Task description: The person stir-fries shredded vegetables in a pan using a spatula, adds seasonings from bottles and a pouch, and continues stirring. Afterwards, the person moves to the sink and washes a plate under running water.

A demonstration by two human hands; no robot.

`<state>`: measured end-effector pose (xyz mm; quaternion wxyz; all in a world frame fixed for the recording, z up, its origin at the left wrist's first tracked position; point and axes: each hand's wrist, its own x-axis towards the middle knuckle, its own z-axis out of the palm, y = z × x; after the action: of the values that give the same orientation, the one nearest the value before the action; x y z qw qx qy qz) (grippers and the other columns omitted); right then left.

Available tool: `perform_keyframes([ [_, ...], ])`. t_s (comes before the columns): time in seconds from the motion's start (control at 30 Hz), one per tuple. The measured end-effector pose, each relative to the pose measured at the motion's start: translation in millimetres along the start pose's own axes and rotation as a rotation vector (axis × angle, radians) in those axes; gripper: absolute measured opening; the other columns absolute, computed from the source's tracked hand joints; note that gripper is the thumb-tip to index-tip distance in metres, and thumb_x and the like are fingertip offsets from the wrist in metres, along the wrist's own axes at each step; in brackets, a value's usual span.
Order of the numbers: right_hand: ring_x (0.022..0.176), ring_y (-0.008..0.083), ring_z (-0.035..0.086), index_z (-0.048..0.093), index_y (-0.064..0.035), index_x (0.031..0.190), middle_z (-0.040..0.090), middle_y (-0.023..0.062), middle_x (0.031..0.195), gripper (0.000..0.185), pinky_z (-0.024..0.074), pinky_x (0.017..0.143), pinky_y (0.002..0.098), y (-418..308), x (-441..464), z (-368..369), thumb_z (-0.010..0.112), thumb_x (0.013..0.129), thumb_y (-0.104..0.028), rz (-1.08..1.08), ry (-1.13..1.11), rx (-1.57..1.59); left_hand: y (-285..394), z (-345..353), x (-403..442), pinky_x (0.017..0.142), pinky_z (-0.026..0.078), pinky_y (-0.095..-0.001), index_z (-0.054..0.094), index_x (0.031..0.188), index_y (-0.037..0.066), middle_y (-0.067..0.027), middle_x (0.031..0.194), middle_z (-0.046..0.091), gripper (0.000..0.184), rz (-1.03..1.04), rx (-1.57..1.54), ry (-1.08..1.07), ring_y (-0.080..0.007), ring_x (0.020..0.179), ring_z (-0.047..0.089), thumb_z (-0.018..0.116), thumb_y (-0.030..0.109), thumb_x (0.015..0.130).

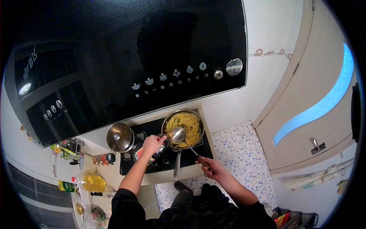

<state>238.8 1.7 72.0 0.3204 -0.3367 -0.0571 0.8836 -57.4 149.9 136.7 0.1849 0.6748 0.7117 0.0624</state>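
Metal ladle (178,134) in the right hand (213,169) overhangs noodles (190,128).

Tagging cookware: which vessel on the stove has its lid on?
The pot, on the left: a lid covers it, while the frying pan stands uncovered, its yellow strips showing.

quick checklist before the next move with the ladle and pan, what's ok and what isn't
1. Ladle held: ok, the right hand is closed around its handle.
2. Ladle bowl over the pan: ok, above the yellow strips.
3. Container in the left hand: held, but contents cannot tell; the hand covers much of it.
4. Pan handle tucked away: not ok, it points toward the person, with neither hand on it.
5. Lid on the neighbouring pot: ok, it's on.
6. Flame under the pan: cannot tell, hidden.
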Motion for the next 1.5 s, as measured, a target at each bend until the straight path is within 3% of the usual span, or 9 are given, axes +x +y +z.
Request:
perform_keyframes([
  [0.5,0.035,0.0091,0.034,0.059,-0.0059,0.114,0.045,-0.0026,0.058,0.039,0.0293,0.034,0.0231,-0.6,-0.6,1.3,0.040,0.105,-0.038,-0.024,0.027,-0.016,1.3,0.1,3.9,0.070,0.056,-0.0445,0.076,0.077,0.005,-0.0193,0.074,0.070,0.059,0.012,0.020,-0.001,-0.0364,0.075,0.069,0.062,0.061,0.086],
  [0.6,0.035,0.0106,0.037,0.057,-0.0047,0.118,0.048,-0.0013,0.058,0.038,0.0310,0.034,0.0229,0.7,2.2,-4.7,0.048,0.102,-0.038,-0.014,-0.005,0.026,-2.0,3.6,7.2,0.070,0.056,-0.0444,0.076,0.078,0.005,-0.0197,0.074,0.069,0.059,0.029,0.017,0.016,-0.0365,0.075,0.069,0.061,0.061,0.086],
  [0.7,0.036,0.0094,0.034,0.059,-0.0059,0.116,0.046,-0.0028,0.059,0.039,0.0290,0.034,0.0231,0.9,1.2,-3.0,0.040,0.105,-0.038,-0.022,0.013,-0.006,-0.5,1.1,6.2,0.070,0.055,-0.0444,0.076,0.078,0.005,-0.0198,0.073,0.069,0.058,0.028,0.002,0.012,-0.0366,0.075,0.069,0.060,0.061,0.087],
  [0.87,0.036,0.0095,0.033,0.058,-0.0055,0.117,0.045,-0.0030,0.059,0.039,0.0286,0.034,0.0228,0.0,-2.1,-1.6,0.042,0.104,-0.039,-0.016,0.008,0.018,-13.6,4.8,11.1,0.066,0.053,-0.0448,0.075,0.076,0.004,-0.0200,0.069,0.067,0.059,-0.001,-0.182,0.038,-0.0376,0.071,0.067,0.059,0.059,0.089],
  [1.0,0.035,0.0107,0.038,0.057,-0.0046,0.119,0.049,-0.0011,0.059,0.039,0.0325,0.034,0.0221,-0.6,1.4,-9.0,0.049,0.102,-0.038,-0.004,-0.007,0.057,-23.6,2.0,1.5,0.056,0.045,-0.0379,0.068,0.069,0.000,-0.0141,0.056,0.057,0.058,-0.066,-0.482,0.100,-0.0250,0.052,0.056,0.064,0.053,0.091],
  [1.03,0.037,0.0100,0.036,0.058,-0.0045,0.118,0.047,-0.0015,0.059,0.038,0.0312,0.034,0.0220,-0.9,1.6,-9.3,0.048,0.102,-0.037,-0.013,0.019,0.046,-24.5,-1.8,-3.1,0.053,0.041,-0.0339,0.065,0.067,-0.001,-0.0077,0.053,0.052,0.057,-0.070,-0.547,0.121,-0.0168,0.049,0.048,0.065,0.050,0.092],
  [1.13,0.042,0.0084,0.034,0.060,-0.0044,0.114,0.044,-0.0020,0.061,0.036,0.0290,0.036,0.0219,-2.2,4.8,-8.5,0.047,0.103,-0.036,-0.027,0.072,0.018,-48.0,7.0,-7.4,0.052,0.040,-0.0329,0.065,0.066,0.000,-0.0052,0.053,0.053,0.057,-0.071,-0.674,0.186,-0.0145,0.050,0.048,0.064,0.050,0.092],
  [1.17,0.043,0.0085,0.035,0.060,-0.0046,0.113,0.045,-0.0018,0.061,0.035,0.0293,0.036,0.0218,-3.1,7.5,-10.1,0.048,0.103,-0.035,-0.024,0.076,0.015,-57.1,10.3,-10.0,0.046,0.030,-0.0272,0.056,0.062,0.007,0.0054,0.056,0.046,0.050,-0.039,-0.711,0.189,-0.0068,0.049,0.035,0.062,0.042,0.097],
  [1.5,0.038,0.0102,0.036,0.060,-0.0046,0.109,0.048,-0.0007,0.059,0.038,0.0293,0.035,0.0234,-18.8,67.4,-3.0,0.047,0.102,-0.039,-0.049,0.160,-0.164,-83.8,-9.8,-95.1,0.042,0.024,-0.0242,0.048,0.060,0.010,0.0071,0.052,0.041,0.048,-0.146,-1.036,0.207,-0.0036,0.044,0.033,0.060,0.035,0.100],
])
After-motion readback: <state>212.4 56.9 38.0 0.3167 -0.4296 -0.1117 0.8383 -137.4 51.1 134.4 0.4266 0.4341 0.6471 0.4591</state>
